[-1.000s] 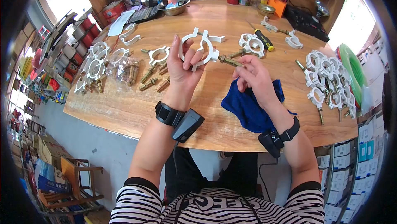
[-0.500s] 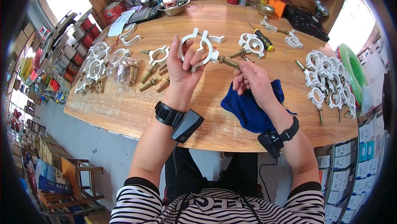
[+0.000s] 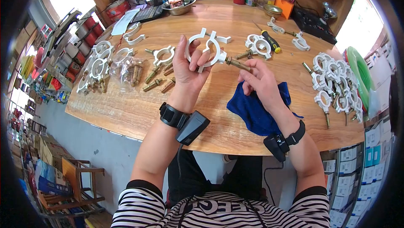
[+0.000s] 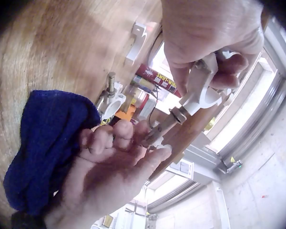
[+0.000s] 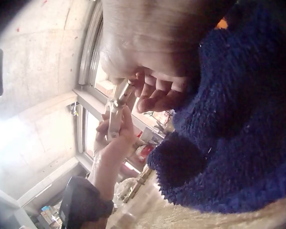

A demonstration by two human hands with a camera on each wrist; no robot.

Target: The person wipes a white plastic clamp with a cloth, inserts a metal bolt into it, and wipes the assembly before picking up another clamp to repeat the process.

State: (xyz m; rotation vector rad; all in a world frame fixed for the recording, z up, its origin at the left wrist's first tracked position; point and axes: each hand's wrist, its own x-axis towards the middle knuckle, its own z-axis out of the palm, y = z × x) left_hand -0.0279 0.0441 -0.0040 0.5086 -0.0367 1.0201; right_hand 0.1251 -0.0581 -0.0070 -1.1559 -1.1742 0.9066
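Raised over the table's middle, the left hand [image 3: 190,70] grips a white open ring clamp [image 3: 221,55] with fingers curled through it. A brass-coloured bolt [image 3: 238,63] sticks out of the clamp's right side. The right hand [image 3: 261,81] pinches the bolt's far end between thumb and fingers. In the left wrist view the bolt [image 4: 163,128] joins the white clamp [image 4: 200,93], with the right hand [image 4: 109,167] at its tip. The right wrist view has the bolt [image 5: 122,94] by the right hand [image 5: 157,57] and the left hand [image 5: 112,155] beyond.
A blue cloth [image 3: 256,112] lies under the right hand. Left are clamps, loose bolts [image 3: 152,85] and a plastic bag of bolts [image 3: 123,74]. Behind lie more clamps [image 3: 261,48] and a screwdriver [image 3: 270,42]. A clamp pile [image 3: 334,70] and green coil [image 3: 357,72] stand right.
The right fingers shift along the bolt's end, their grip changing slightly. The left hand keeps its hold on the clamp. The whole head view has moved a little.
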